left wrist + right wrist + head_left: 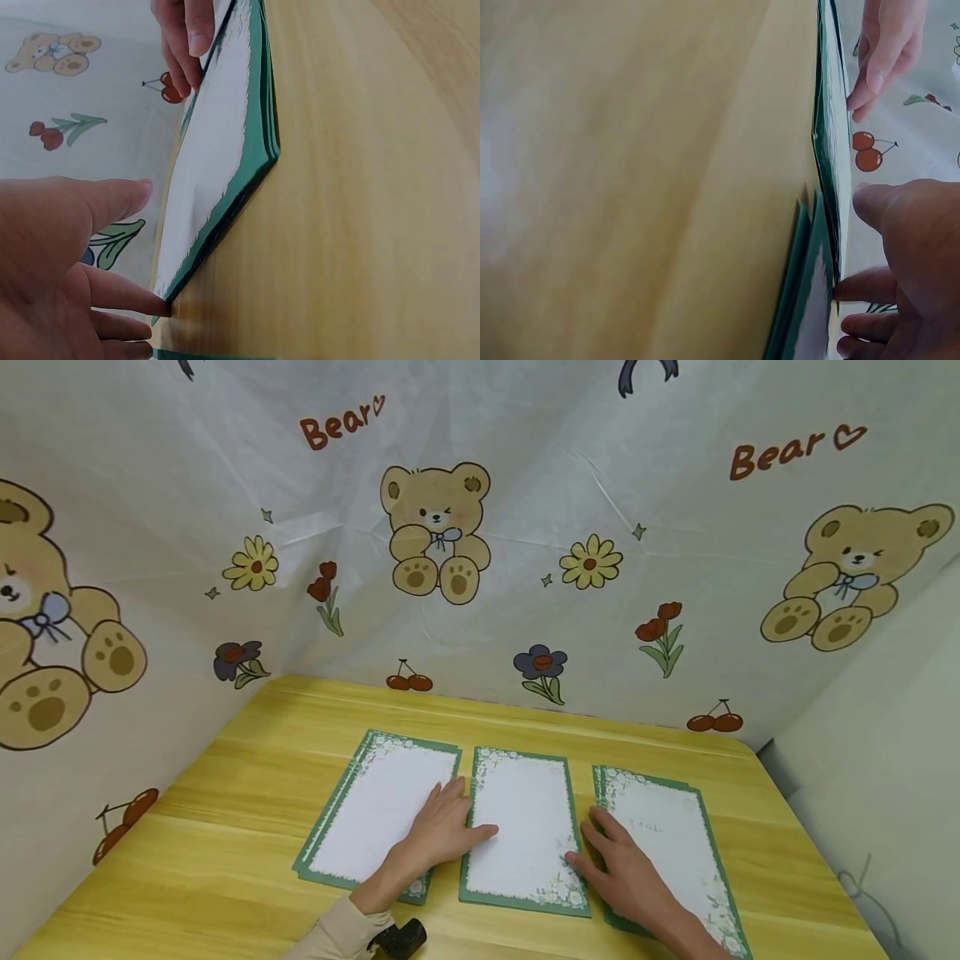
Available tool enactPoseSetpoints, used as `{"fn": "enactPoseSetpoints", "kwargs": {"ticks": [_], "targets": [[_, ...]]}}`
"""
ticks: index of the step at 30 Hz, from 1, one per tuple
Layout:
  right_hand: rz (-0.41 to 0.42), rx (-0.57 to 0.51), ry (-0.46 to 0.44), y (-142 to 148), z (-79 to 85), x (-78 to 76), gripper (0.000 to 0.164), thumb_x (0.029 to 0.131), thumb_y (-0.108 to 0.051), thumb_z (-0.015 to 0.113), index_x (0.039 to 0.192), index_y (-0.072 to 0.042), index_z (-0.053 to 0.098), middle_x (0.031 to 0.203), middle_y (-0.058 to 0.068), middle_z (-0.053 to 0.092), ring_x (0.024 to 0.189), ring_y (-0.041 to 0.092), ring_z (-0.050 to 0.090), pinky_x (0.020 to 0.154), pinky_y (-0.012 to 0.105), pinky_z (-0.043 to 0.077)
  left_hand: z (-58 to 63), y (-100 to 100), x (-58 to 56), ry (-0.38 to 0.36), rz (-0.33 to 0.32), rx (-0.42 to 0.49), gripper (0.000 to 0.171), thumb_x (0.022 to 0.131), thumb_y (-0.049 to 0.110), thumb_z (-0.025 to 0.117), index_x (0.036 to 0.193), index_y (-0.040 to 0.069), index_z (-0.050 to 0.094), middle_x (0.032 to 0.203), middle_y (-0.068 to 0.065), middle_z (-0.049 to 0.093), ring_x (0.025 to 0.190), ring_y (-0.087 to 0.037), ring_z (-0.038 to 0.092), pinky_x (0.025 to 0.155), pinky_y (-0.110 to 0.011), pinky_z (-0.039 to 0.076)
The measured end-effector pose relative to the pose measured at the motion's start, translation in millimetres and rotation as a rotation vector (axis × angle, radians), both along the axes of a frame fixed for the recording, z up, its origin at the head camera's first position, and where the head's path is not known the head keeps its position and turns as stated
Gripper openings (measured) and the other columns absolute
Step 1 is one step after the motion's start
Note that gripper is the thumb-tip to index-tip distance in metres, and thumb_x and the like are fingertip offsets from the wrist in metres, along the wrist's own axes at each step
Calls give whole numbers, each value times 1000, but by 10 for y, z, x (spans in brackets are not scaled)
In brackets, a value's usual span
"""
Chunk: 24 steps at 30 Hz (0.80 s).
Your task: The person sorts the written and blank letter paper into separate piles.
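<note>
Three stacks of green-bordered, flower-printed paper sheets lie side by side. My left hand (442, 827) is at the left side of the middle stack (521, 827), its thumb over the sheet and its fingers reaching along the gap by the left stack (371, 814). In the left wrist view a fingertip of the left hand (67, 255) meets the stack's edge. Along the right side of the middle stack is my right hand (626, 868), fingers loosely bent, partly over the right stack (675, 827). The right wrist view shows a finger of the right hand (915, 255) touching the stack's edge.
All the stacks lie on a yellow wood-grain table (202, 843). Behind it hangs a pale cloth (510, 635) printed with bears and flowers. A black wrist device (401, 937) sits at the left cuff. A thin cable (870, 889) hangs at the far right.
</note>
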State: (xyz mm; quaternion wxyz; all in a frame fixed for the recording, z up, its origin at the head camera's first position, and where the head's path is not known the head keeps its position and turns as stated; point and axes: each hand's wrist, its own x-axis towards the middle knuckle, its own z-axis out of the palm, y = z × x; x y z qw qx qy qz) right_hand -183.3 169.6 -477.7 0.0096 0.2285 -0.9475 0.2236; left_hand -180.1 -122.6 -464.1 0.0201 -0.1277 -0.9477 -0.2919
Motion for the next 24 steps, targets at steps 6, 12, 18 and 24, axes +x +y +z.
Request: {"fn": "enactPoseSetpoints", "kwargs": {"ticks": [6,12,18,24], "targets": [[5,-21,-28,-18,-1,3,71,97,-48,59,139,8,52,153,24,34,141,43,31,106,57,37,-17,5,-18,-33,-3,46,61,90,39,72,114,-16,64,146,-32,41,140,-43,33,115,-57,19],[-3,-32,-28,-17,2,5,71,97,-49,59,138,9,52,153,23,34,141,43,31,106,57,37,-29,6,-24,-43,-14,70,64,90,40,71,119,-17,62,146,-32,40,139,-43,34,115,-57,20],[-5,-24,17,-31,0,8,71,96,-47,61,138,9,52,152,24,36,139,42,34,104,56,39,-33,-1,-8,-46,-21,124,66,92,38,69,126,-17,58,147,-32,38,139,-45,33,115,-58,18],[-34,-100,12,-31,17,9,63,96,-40,66,138,5,55,150,21,41,136,42,40,100,58,43,-6,6,-6,-74,2,317,63,96,32,66,136,-14,50,147,-31,39,138,-49,32,109,-63,28]]}}
